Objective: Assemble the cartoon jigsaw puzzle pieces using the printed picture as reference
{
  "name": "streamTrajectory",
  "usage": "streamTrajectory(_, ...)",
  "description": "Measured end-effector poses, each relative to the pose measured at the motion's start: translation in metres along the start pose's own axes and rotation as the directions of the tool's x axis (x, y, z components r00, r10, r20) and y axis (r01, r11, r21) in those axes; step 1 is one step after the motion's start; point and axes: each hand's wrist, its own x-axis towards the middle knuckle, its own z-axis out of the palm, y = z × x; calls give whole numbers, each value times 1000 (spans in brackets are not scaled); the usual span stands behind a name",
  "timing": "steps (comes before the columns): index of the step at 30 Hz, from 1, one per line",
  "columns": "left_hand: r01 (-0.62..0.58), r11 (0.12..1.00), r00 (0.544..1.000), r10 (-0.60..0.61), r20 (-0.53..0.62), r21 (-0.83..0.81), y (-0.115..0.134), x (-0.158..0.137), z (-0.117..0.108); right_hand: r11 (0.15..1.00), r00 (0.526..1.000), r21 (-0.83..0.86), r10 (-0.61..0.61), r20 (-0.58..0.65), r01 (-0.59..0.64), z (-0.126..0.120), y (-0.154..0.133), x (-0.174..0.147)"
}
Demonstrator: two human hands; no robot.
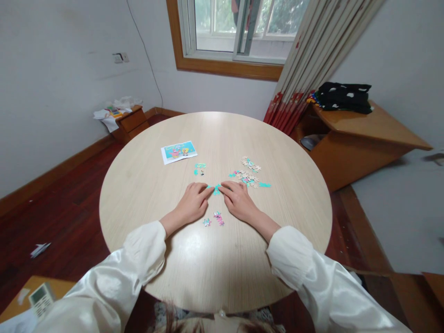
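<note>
While the bare left hand (192,202) and bare right hand (238,200) bent toward each other, their fingertips partly covered small turquoise jigsaw pieces (217,190).

These lay on the round, pale wood-grain tabletop (138,199), between the hands; whether either grip was pinched closed or merely resting on them could not be told. Between the wrists sat a pink, white and turquoise puzzle cluster (218,218), its printing too small to make out. Past the right hand, beige-backed loose pieces (248,178) overlapped, so several were partly hidden. A rectangular cartoon print on white paper (179,151) lay beyond the left hand. Both shiny white sleeves (145,252) were cut off by the bottom edge.
</note>
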Motion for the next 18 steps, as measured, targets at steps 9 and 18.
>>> streamTrajectory(9, -58, 997, 990, 50, 128, 56, 15, -9, -9, 999, 998, -43, 30, 47, -28, -1, 0, 5)
streamTrajectory(18, 0, 1000, 993, -3, 120, 24, 9, 12, -5, 998, 999, -61, 24, 39, -21, 2, -2, 10)
